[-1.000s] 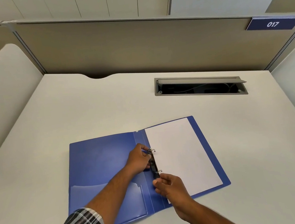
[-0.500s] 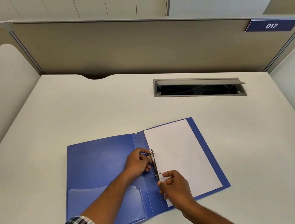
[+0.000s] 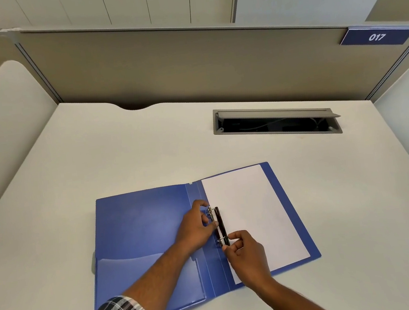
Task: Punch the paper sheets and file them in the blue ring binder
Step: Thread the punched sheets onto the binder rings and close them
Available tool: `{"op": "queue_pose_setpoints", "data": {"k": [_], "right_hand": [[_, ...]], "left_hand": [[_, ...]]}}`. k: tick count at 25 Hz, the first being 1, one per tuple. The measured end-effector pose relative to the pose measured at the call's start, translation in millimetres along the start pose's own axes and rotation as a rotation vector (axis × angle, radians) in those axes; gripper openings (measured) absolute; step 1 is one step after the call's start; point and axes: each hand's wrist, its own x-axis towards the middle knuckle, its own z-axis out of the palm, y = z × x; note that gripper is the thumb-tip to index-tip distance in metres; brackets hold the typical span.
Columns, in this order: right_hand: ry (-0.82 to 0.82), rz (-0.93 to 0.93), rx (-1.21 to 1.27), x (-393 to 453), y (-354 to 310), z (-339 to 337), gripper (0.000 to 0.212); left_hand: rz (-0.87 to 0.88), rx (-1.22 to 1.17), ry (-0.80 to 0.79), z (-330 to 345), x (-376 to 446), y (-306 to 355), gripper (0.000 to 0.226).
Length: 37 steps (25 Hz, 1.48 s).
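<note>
The blue ring binder [image 3: 140,224] lies open and flat on the white desk. White paper sheets [image 3: 252,213] rest on its right half, threaded on the black two-ring mechanism [image 3: 222,226] at the spine. My left hand [image 3: 197,229] sits on the left side of the mechanism, fingers pinching around the upper ring and the bar. My right hand [image 3: 246,255] is at the lower ring, fingertips touching the mechanism's near end and resting on the paper's lower left corner. The rings look closed over the sheets.
The white desk [image 3: 95,155] is bounded by beige partition panels at the back and sides. An open grey cable tray slot [image 3: 276,122] is recessed at the back right. A clear pocket [image 3: 146,280] is on the binder's left inner cover.
The rings have gone from standing apart to closed over the paper. My right hand shifted slightly right and toward me; my left hand stays on the mechanism.
</note>
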Motion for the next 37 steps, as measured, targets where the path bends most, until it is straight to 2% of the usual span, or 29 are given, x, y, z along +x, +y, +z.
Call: {"op": "queue_pose_setpoints", "data": {"k": [8,12,17,20,25,30,37], "right_hand": [[0.049,-0.14,-0.124,9.1,-0.6,-11.5,0.021],[0.04,-0.286,-0.251,18.9,-2.0,-18.6,0.022],[-0.146,-0.439,-0.46,40.5,-7.1,-25.5,0.041],[-0.184,-0.531,-0.622,48.1,-4.4,-24.4,0.046],[-0.197,-0.581,-0.726,52.9,-3.2,-22.4,0.047],[-0.251,-0.635,-0.854,53.8,-4.5,-28.4,0.067],[-0.22,-0.688,-0.942,55.5,-0.3,-22.5,0.069]], "left_hand": [[0.037,0.102,0.017,6.6,-2.1,-3.3,0.04],[0.094,0.21,0.009,4.4,-2.5,-6.7,0.052],[0.117,0.348,-0.018,0.8,-3.6,-5.2,0.062],[0.139,0.37,-0.02,-1.9,-3.1,-5.4,0.06],[0.161,0.428,-0.033,-3.2,2.6,-3.6,0.058],[0.185,0.485,-0.059,-5.1,3.7,-3.9,0.059],[0.19,0.536,-0.072,-5.2,5.9,-2.7,0.058]]}}
